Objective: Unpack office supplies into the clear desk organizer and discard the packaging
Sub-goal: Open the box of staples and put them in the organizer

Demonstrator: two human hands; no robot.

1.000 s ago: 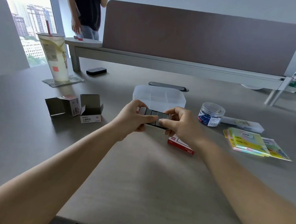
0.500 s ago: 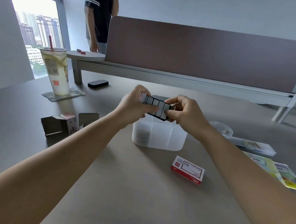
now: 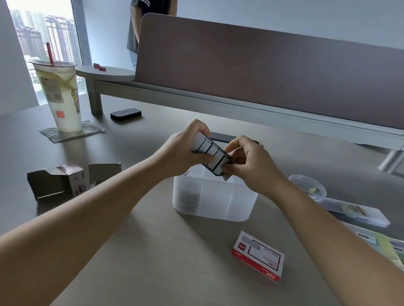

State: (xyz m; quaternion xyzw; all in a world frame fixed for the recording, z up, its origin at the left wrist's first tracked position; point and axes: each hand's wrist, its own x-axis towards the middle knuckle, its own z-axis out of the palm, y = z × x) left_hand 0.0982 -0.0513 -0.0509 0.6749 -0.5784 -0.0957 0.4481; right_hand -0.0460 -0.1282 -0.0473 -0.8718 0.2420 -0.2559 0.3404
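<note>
Both hands have lifted the small dark tray of staples (image 3: pixel 211 154) up and away from the body, so it now hangs right over the clear desk organizer (image 3: pixel 214 201), at about 12 o'clock from the organizer's middle. A second ago the tray was held lower and nearer, over the red and white staple box (image 3: pixel 258 255); now that box lies alone on the desk (image 3: pixel 166 257), at about 5 o'clock from the organizer. The left hand (image 3: pixel 184 149) pinches one end of the tray with thumb and curled fingers, and the right hand (image 3: pixel 250 160) pinches the other end. The tray is tipped, with its right end lower. I think the staples are about to go down into the organizer. After that, the staple box and the opened cardboard boxes (image 3: pixel 62 182), at about 9 o'clock from the organizer, still need to be thrown away.
</note>
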